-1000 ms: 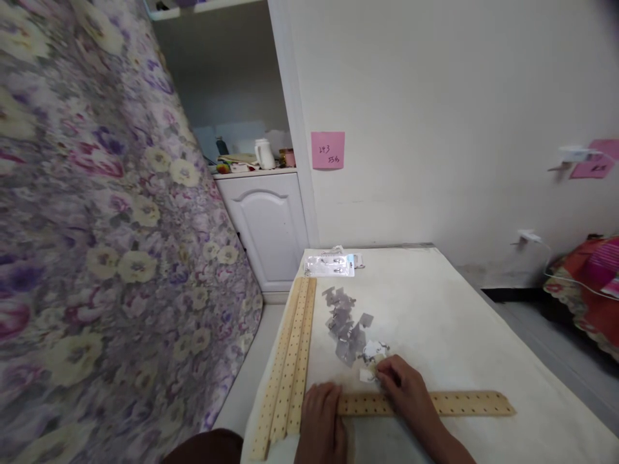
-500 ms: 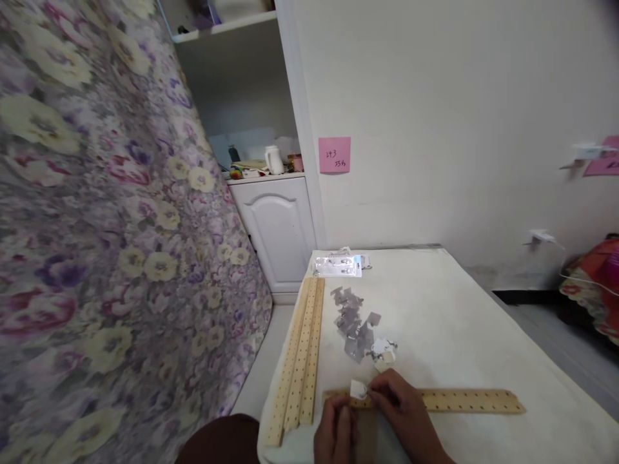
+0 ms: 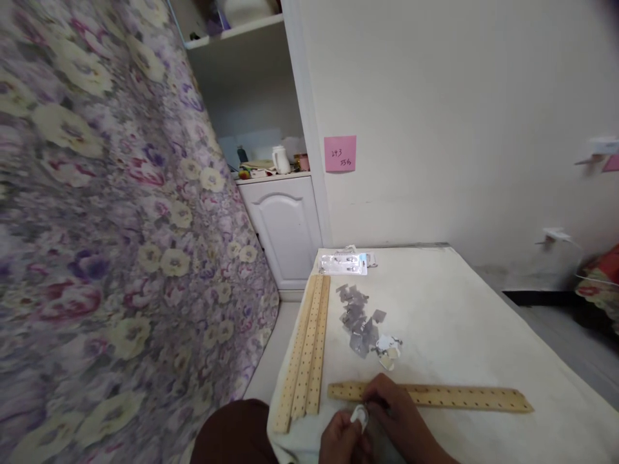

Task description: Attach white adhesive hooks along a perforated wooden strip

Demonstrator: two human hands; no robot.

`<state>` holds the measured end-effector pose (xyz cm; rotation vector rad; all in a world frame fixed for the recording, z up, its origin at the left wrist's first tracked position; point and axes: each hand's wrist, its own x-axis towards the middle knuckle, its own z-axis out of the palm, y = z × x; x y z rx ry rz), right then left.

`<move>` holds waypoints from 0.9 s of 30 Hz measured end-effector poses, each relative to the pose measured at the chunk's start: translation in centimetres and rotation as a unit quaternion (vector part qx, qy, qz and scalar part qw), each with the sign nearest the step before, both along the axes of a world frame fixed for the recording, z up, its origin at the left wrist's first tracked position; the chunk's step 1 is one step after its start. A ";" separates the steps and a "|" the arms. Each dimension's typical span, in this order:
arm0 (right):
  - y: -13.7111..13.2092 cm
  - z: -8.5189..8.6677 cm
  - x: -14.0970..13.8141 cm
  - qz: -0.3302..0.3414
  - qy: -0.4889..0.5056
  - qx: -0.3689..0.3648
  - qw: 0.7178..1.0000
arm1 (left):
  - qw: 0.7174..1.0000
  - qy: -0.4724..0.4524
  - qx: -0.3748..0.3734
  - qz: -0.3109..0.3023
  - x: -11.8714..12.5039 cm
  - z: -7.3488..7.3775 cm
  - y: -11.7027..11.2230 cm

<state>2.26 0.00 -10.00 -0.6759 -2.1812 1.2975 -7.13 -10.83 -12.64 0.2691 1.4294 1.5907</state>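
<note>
Pinching, the left hand (image 3: 341, 439) held a small white tag (image 3: 358, 416) just beside the right hand (image 3: 393, 407), whose bunched fingertips showed no clear hold, near the perforated wooden strip (image 3: 474, 397). A loosened left pinch could have dropped it.

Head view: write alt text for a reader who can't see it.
The left hand holds a small white piece, the right hand close beside it, at a pale table. A perforated wooden strip lies just beyond; three similar strips lie left of scattered grey squares.
</note>
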 end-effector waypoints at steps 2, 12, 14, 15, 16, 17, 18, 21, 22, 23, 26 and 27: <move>0.1 -0.2 -0.8 0.009 -0.005 0.004 1.000 | 1.000 -0.025 0.006 0.005 0.0 0.1 -0.1; 1.2 0.2 -4.6 0.037 -0.035 0.042 0.998 | 0.998 -0.022 0.010 0.057 -1.5 0.7 0.3; 1.4 0.2 -5.2 0.046 -0.036 0.044 0.997 | 0.997 -0.007 -0.010 0.070 -1.9 1.0 0.3; 1.4 0.1 -5.5 0.050 -0.035 0.046 0.997 | 0.997 -0.002 -0.020 0.076 -2.0 1.2 0.3; 1.5 0.0 -5.8 0.053 -0.035 0.047 0.997 | 0.996 0.000 -0.030 0.079 -2.1 1.2 0.4; 1.5 -0.1 -6.1 0.055 -0.033 0.048 0.997 | 0.996 0.002 -0.037 0.082 -2.2 1.2 0.4; 1.5 -0.2 -6.3 0.055 -0.032 0.048 0.997 | 0.996 0.004 -0.043 0.082 -2.3 1.2 0.4; 1.6 -0.5 -6.8 0.050 -0.034 0.050 0.997 | 0.996 0.014 -0.054 0.073 -2.3 0.8 0.4; 1.6 -0.6 -6.9 0.049 -0.036 0.052 0.997 | 0.996 0.018 -0.055 0.072 -2.3 0.6 0.4; 1.6 -0.7 -7.0 0.048 -0.039 0.053 0.997 | 0.996 0.020 -0.058 0.071 -2.2 0.5 0.4; 1.7 -0.9 -7.1 0.047 -0.046 0.053 0.996 | 0.995 0.025 -0.062 0.072 -2.2 0.3 0.5; 1.7 -1.0 -7.2 0.046 -0.048 0.053 0.996 | 0.995 0.024 -0.064 0.072 -2.2 0.4 0.6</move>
